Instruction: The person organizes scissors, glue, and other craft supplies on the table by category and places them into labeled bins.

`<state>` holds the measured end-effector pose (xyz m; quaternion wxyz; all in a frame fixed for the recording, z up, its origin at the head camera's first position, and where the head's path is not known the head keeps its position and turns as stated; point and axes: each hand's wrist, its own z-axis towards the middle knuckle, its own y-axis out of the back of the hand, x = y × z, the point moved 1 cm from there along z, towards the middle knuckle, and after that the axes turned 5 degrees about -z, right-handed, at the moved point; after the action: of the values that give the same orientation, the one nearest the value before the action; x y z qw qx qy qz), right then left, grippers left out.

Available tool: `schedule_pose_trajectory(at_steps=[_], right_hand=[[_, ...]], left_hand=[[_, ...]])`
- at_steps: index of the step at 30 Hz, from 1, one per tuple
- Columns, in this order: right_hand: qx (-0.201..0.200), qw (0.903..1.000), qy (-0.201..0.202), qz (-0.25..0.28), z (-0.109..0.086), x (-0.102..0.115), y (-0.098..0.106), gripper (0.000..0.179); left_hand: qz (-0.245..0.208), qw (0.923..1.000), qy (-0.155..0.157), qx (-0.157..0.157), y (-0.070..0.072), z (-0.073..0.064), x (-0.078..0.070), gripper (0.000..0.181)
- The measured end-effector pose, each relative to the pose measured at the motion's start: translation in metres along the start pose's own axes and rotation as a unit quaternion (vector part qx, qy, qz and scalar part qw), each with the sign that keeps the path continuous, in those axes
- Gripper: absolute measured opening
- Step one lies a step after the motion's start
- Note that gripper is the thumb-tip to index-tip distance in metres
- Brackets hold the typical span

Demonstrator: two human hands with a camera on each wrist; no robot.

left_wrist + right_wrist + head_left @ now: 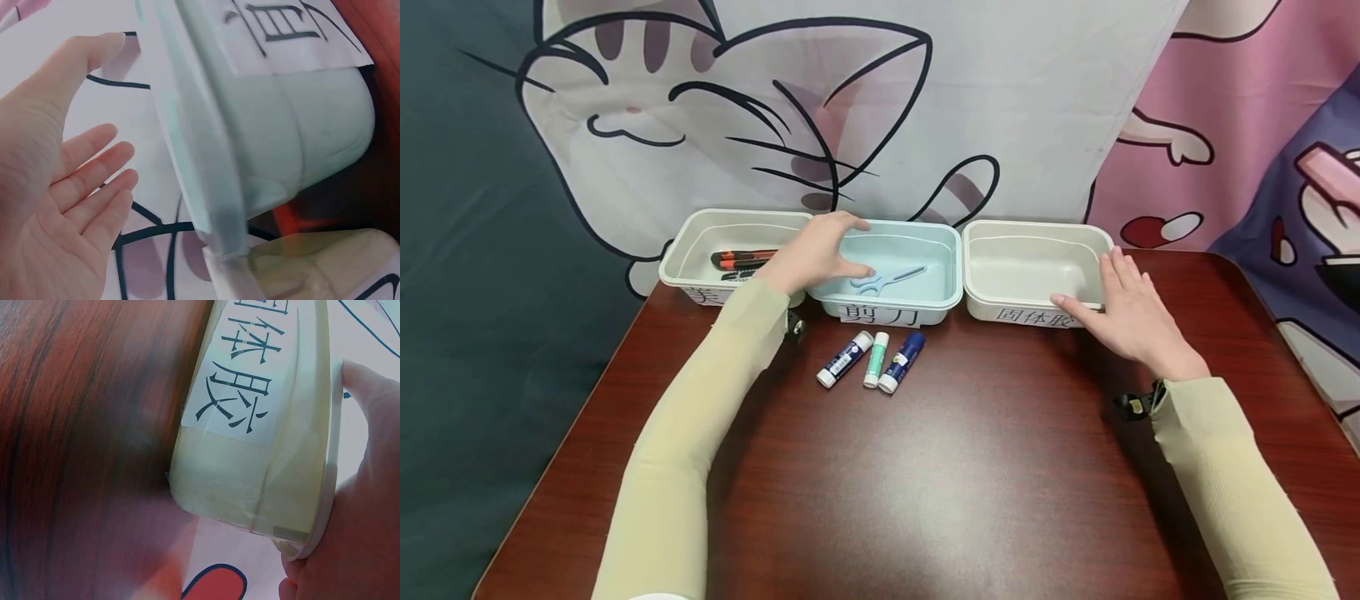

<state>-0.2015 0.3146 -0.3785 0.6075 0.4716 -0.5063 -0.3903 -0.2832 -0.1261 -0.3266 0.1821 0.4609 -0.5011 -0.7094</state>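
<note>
My left hand (pixel 812 254) hovers over the left end of the light blue bin (pixel 951 292), thumb and fingers spread with nothing between them. Inside that bin lies a pair of blue scissors (pixel 891 279). At the right corner of the cream bin (pixel 1000 307), my right hand (pixel 1126 315) has its fingers extended along the side. The right wrist view shows the thumb (pixel 362 378) touching this bin's rim. Three glue sticks lie on the table before the blue bin: a dark blue one (pixel 845 360), a slim green one (pixel 876 360) and another blue one (pixel 902 363).
A second cream bin (pixel 700 218) at the left holds box cutters (pixel 737 260), partly hidden by my left hand. All three bins stand in a row along the back of the brown table (pixel 925 500), each with a paper label. A cartoon-cat cloth (pixel 1037 100) hangs behind.
</note>
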Motion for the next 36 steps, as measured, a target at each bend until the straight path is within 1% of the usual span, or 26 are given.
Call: schedule_pose_trajectory(at_steps=[8, 13, 18, 22, 25, 30, 33, 36], right_hand=[[-0.005, 1.0000, 0.003, -0.004, 0.000, 0.001, 0.000, 0.104], [0.000, 1.0000, 0.000, -0.003, -0.001, 0.001, 0.000, 0.104], [0.002, 1.0000, -0.001, -0.004, -0.002, 0.000, 0.000, 0.104], [0.002, 1.0000, -0.001, -0.005, -0.001, 0.001, 0.001, 0.104], [0.002, 1.0000, -0.001, -0.007, -0.001, 0.002, 0.002, 0.104], [-0.003, 1.0000, -0.001, -0.005, -0.001, 0.002, 0.003, 0.104], [-0.002, 1.0000, -0.001, -0.003, -0.002, 0.001, 0.002, 0.105], [0.000, 1.0000, 0.000, -0.004, -0.002, 0.001, 0.001, 0.105]], left_hand=[[0.001, 0.9992, -0.031, -0.024, 0.007, -0.016, -0.014, 0.075], [0.000, 0.9986, -0.044, -0.030, 0.007, -0.026, -0.019, 0.076], [0.008, 0.9974, -0.063, -0.033, 0.003, -0.036, -0.023, 0.077], [0.001, 0.9962, -0.078, -0.039, 0.001, -0.048, -0.028, 0.076], [-0.006, 0.9957, -0.083, -0.039, 0.000, -0.056, -0.033, 0.075], [-0.016, 0.9959, -0.082, -0.035, -0.002, -0.068, -0.038, 0.076], [-0.012, 0.9953, -0.088, -0.036, -0.006, -0.076, -0.039, 0.075], [-0.012, 0.9944, -0.097, -0.041, -0.014, -0.082, -0.039, 0.076]])
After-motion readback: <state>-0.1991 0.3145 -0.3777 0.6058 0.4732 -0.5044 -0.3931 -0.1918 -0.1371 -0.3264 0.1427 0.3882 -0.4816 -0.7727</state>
